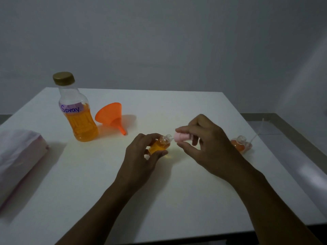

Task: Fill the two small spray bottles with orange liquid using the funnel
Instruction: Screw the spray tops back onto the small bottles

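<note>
My left hand [143, 152] grips a small clear spray bottle [160, 145] holding orange liquid, tilted with its open neck toward the right. Just beside that neck, my right hand [203, 142] pinches a pink spray cap [182, 137]. A second small bottle [238, 144] with orange liquid stands open-necked at the right, a thin white dip tube [255, 137] lying next to it. The orange funnel [111, 115] lies on its side at the back. To the funnel's left stands a big capped bottle [77, 110] labelled "Spray", about half full of orange liquid.
All of it sits on a white table [159, 191]. A whitish plastic bag [19, 156] lies at the table's left edge. Beyond the right edge the floor and a grey ledge show. A plain wall stands behind.
</note>
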`<state>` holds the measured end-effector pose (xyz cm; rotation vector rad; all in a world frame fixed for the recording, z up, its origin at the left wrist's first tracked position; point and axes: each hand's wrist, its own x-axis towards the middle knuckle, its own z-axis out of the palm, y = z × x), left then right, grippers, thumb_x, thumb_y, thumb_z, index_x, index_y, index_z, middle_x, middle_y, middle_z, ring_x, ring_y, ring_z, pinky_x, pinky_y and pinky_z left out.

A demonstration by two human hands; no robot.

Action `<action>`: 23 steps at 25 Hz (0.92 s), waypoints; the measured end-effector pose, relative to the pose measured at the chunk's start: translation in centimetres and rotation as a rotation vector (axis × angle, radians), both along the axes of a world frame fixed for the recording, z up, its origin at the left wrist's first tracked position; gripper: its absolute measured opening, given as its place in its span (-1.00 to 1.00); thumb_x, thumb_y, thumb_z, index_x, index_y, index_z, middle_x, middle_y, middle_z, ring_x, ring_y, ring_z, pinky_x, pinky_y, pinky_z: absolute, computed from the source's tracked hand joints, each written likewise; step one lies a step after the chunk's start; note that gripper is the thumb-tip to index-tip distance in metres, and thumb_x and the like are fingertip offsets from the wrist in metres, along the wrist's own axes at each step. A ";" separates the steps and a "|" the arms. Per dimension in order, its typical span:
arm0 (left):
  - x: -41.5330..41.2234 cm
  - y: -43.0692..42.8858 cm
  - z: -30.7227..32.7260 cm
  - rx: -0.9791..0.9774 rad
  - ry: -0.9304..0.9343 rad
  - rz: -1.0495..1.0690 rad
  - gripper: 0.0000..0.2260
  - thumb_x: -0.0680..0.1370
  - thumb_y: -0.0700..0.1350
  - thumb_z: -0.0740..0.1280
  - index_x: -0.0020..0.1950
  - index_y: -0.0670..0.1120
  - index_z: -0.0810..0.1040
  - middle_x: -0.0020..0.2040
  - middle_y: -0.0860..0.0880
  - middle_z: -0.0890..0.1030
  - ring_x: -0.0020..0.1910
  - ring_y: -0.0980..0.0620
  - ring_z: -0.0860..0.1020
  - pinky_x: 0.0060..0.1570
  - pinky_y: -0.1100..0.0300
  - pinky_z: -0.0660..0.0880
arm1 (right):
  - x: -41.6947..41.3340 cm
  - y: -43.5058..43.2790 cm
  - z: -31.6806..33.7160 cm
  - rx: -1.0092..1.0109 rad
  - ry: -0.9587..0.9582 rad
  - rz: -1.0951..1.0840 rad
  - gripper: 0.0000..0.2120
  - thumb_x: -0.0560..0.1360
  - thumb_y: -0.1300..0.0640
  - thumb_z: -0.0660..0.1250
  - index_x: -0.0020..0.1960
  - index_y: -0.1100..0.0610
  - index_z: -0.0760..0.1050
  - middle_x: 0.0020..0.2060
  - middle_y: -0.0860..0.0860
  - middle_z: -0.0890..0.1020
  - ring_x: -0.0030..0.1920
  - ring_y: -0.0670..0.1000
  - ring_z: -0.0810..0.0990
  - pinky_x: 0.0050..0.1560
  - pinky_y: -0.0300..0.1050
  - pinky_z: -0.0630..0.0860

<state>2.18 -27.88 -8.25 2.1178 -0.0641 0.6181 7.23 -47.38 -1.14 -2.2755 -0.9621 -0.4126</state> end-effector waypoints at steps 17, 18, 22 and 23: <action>-0.1 -0.8 -0.4 0.100 0.054 -0.124 -0.69 0.53 0.05 0.34 0.26 0.05 0.50 0.09 0.11 0.54 -0.01 0.16 0.50 -0.05 0.34 0.46 | 1.5 0.5 0.1 -0.152 0.120 0.070 -0.86 0.49 0.15 0.46 0.03 0.15 0.64 -0.07 0.01 0.68 -0.13 -0.12 0.59 -0.08 -0.27 0.59; -0.2 -0.8 -0.2 0.091 0.057 -0.151 -0.69 0.55 0.06 0.32 0.27 0.06 0.49 0.09 0.12 0.55 0.00 0.17 0.51 -0.05 0.29 0.50 | 1.6 0.4 0.1 -0.135 0.108 0.104 -0.87 0.48 0.20 0.46 0.03 0.16 0.65 -0.08 0.01 0.69 -0.13 -0.14 0.60 -0.08 -0.32 0.58; -0.3 -0.5 0.1 0.093 0.092 -0.259 -0.67 0.56 0.16 0.15 0.26 0.10 0.47 0.08 0.09 0.60 0.00 0.14 0.55 -0.02 0.17 0.52 | 1.6 0.0 0.3 -0.142 0.112 0.195 -0.89 0.48 0.28 0.44 0.00 0.17 0.64 -0.10 0.00 0.68 -0.15 -0.18 0.61 -0.09 -0.38 0.58; -0.3 -0.4 0.1 0.106 0.099 -0.266 -0.68 0.55 0.17 0.14 0.25 0.13 0.46 0.08 0.09 0.60 0.01 0.14 0.54 -0.01 0.17 0.51 | 1.5 0.0 0.3 -0.160 0.134 0.175 -0.93 0.49 0.21 0.44 -0.02 0.15 0.64 -0.13 -0.02 0.67 -0.17 -0.17 0.60 -0.12 -0.33 0.58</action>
